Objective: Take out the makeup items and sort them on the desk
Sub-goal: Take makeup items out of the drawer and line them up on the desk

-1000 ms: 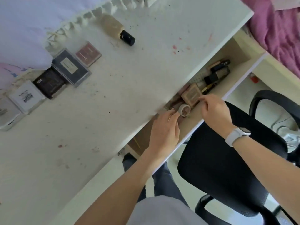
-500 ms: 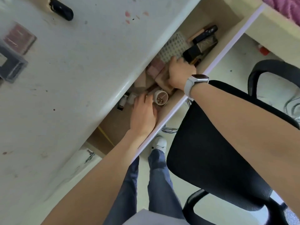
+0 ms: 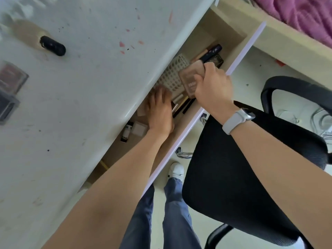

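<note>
Lifted from the drawer, right hand grips brown compact; left hand seemingly flat, open.

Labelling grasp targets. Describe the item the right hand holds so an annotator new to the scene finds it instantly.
Start at the open drawer under the white desk's front edge. Above its middle, the right hand, with the pale watch strap, grips a flat tan-brown compact. Unlike the slim dark pencils below and the perforated white tray beside it, it is broad, squarish and lifted.

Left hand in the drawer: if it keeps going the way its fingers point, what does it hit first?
Probably the perforated white tray: the left hand points along the drawer toward it. Depth unclear.
</note>
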Demonstrator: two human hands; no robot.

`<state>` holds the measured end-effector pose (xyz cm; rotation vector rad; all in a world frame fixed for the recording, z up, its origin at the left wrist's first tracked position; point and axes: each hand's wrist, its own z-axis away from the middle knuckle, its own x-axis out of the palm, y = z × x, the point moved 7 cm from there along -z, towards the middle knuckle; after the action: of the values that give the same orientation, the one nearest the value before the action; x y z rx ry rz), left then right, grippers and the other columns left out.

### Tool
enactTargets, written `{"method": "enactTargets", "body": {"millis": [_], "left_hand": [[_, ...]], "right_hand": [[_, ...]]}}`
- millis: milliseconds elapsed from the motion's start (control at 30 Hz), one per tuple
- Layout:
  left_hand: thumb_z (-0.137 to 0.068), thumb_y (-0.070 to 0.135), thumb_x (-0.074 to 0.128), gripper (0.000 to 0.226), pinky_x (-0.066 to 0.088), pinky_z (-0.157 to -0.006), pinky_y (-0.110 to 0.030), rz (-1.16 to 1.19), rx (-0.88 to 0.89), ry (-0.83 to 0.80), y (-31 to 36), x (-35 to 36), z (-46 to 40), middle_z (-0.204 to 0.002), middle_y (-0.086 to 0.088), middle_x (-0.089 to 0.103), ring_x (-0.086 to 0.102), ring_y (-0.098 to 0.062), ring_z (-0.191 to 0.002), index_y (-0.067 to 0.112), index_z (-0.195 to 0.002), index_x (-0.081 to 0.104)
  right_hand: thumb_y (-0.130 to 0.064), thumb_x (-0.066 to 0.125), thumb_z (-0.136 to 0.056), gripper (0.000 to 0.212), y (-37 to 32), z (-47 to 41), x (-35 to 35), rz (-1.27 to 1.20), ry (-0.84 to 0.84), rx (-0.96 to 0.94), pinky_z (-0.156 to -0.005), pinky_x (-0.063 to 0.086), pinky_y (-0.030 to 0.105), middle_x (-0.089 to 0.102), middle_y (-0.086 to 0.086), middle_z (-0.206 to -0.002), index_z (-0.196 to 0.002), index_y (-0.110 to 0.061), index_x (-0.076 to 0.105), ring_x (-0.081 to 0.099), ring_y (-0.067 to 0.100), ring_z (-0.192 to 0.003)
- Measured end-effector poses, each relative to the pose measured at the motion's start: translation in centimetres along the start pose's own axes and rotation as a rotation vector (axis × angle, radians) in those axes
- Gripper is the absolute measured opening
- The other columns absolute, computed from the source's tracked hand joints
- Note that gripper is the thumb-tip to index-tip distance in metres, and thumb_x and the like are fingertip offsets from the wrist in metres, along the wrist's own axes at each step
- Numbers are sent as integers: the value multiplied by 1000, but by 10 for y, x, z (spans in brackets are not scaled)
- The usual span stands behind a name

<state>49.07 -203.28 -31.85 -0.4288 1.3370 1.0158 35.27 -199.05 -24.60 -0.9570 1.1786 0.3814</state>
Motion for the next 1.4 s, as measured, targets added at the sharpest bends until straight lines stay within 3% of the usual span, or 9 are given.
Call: {"method": "enactTargets", "body": {"millis": [167,500,633,767,833,900,1067,1300,1400], "left_hand": [[-84,-2,49,50,22,-104,-44,-30,-25,173,-5,-14,-12,-143,-15,33,27,-35,-130,14,-131,43],[-79,2,57,41,36,-96,-43,72,3,38,-3,2,-8,-125,-20,41,39,-36,-115,5,-118,48],[-77,1,59,32,44,-92,-38,260,74,78,3,-13,7,-127,-19,43,45,-32,-113,1,-109,55],[-76,0,61,15,48,-82,-20,601,26,161,6,-44,40,-114,5,48,53,-12,-101,8,-89,62],[-72,-4,63,21,45,-73,-8,710,36,248,6,-69,65,-106,28,48,53,0,-92,13,-84,63],[-70,-7,64,24,42,-71,-3,750,72,358,-3,-95,88,-104,39,49,55,-5,-91,11,-86,65],[-78,18,56,22,52,-77,-23,686,-62,555,-68,-140,129,-111,-4,58,62,-20,-94,3,-92,66],[-76,-1,67,23,54,-75,-31,738,-363,775,-194,-168,164,-121,-11,58,51,18,-92,4,-98,64],[-78,-1,66,22,51,-79,-22,747,-386,751,-233,-171,173,-124,-6,55,57,2,-89,5,-98,63]], "right_hand": [[-24,42,-95,23,2,3,4,-74,10,33,-78,29,34,59,10,-101,-106,-6,48,51,29,-94],[-19,46,-94,21,10,8,-3,-395,62,153,-85,46,44,57,7,-98,-109,-5,51,53,27,-97],[-19,46,-94,11,14,16,-5,-540,72,206,-78,51,34,56,0,-97,-103,-13,50,55,18,-94],[-22,43,-96,8,11,29,-5,-757,101,301,-59,46,6,56,-14,-87,-102,-20,47,57,-11,-76],[-28,42,-97,15,3,36,-5,-825,109,340,-58,45,4,57,-16,-85,-105,-19,50,57,-12,-73],[-31,42,-97,16,-11,41,-4,-871,105,339,-60,46,6,58,-16,-86,-104,-20,51,58,-8,-75],[-30,45,-96,14,-70,53,2,-934,46,269,-64,48,10,59,-15,-87,-106,-22,50,59,-8,-75],[-21,45,-95,31,-183,66,54,-884,-217,211,-47,43,16,61,-1,-76,-125,-14,42,53,9,-55],[-17,44,-95,27,-225,68,78,-862,-265,200,-54,47,27,57,0,-73,-121,-12,40,52,12,-57]]}}
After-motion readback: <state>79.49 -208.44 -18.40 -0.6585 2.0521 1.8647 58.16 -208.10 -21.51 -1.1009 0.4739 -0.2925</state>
